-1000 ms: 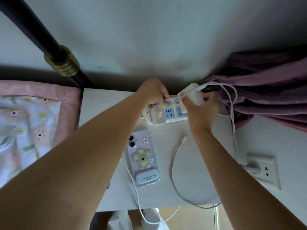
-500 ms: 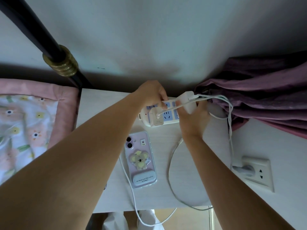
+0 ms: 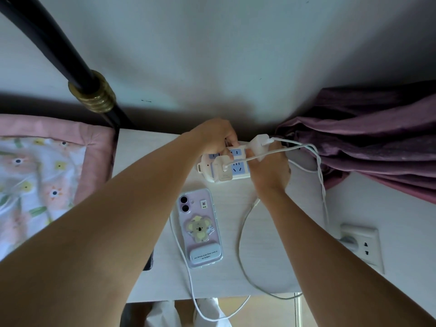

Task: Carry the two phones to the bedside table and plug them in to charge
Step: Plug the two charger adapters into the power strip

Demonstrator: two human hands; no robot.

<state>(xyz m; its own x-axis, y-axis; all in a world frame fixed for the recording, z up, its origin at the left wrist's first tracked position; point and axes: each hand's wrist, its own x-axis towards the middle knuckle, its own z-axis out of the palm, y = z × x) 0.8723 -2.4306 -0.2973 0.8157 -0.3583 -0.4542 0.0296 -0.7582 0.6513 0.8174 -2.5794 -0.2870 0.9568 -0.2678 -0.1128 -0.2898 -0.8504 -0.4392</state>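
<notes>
While the flowered quilt (image 3: 35, 185) lies at far left beside the black bedpost (image 3: 70, 64), both arms reach over the white table (image 3: 146, 142). Just past the left forearm, a sliver of dark device (image 3: 149, 260) peeks out at the table's left edge; whether that is the second phone I cannot tell. Next, the left hand (image 3: 212, 135) is curled down on the far side of the power strip (image 3: 224, 166), fingers pressing its top, pinning it. One adapter (image 3: 223, 171) sits plugged into the strip's near row, its cable running right. Nearer us, the purple phone (image 3: 199, 228) lies face down in the middle of the table, koala grip up, a white cord (image 3: 186, 265) trailing along its left side and off the near edge. Right of it, a second cord (image 3: 243, 232) loops loose on the table, its plug end free. The right hand (image 3: 269, 171) grips a white charger (image 3: 259, 143) at the strip's right end; seated or not, I cannot tell. Further right, the wall socket (image 3: 361, 244) has a plug in it, below the purple curtain (image 3: 368, 142).
</notes>
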